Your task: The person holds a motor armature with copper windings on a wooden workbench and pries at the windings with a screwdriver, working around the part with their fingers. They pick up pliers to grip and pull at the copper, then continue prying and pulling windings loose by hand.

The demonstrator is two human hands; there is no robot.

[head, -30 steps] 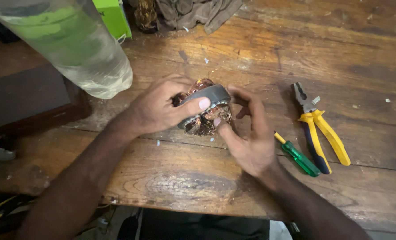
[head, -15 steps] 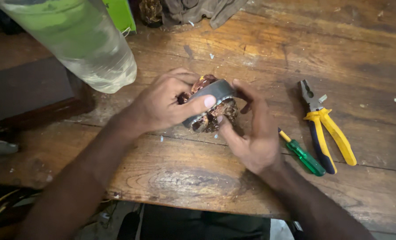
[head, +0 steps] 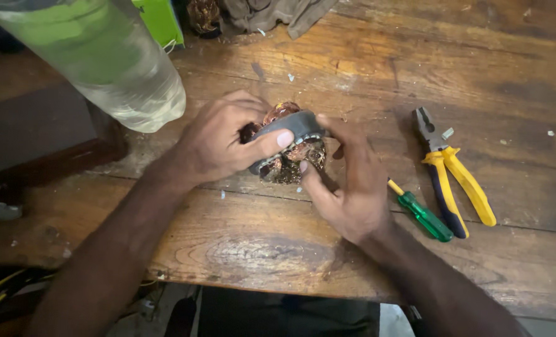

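Both hands meet over the middle of the wooden surface (head: 490,81), clamped together on a small motor stator (head: 287,146): a grey metal ring with copper windings bulging out above and below it. The left hand (head: 219,143) wraps the ring from the left, its thumb pressed flat along the grey band, while the right hand (head: 353,184) cups it from the right and beneath, thumb tip pushing up against the lower coil; the fingers of both hands are closed on the part, which is held just above the surface rather than resting on it. To work the winding well, it seems wise to keep the ring steady with the left thumb and let the right hand's fingers do the prying, pressing on the bundle as a whole so that single thin wires are not kinked or scraped bare. Near the right hand lie a green-handled screwdriver (head: 423,215) and, just beyond it, pliers with yellow and blue grips (head: 449,171), jaws pointing away. As for containers, a clear plastic bottle (head: 103,59) with a green label juts in at the upper left; whether it holds any liquid I cannot tell. A green box (head: 159,22) and a crumpled cloth (head: 272,14) sit at the far edge.
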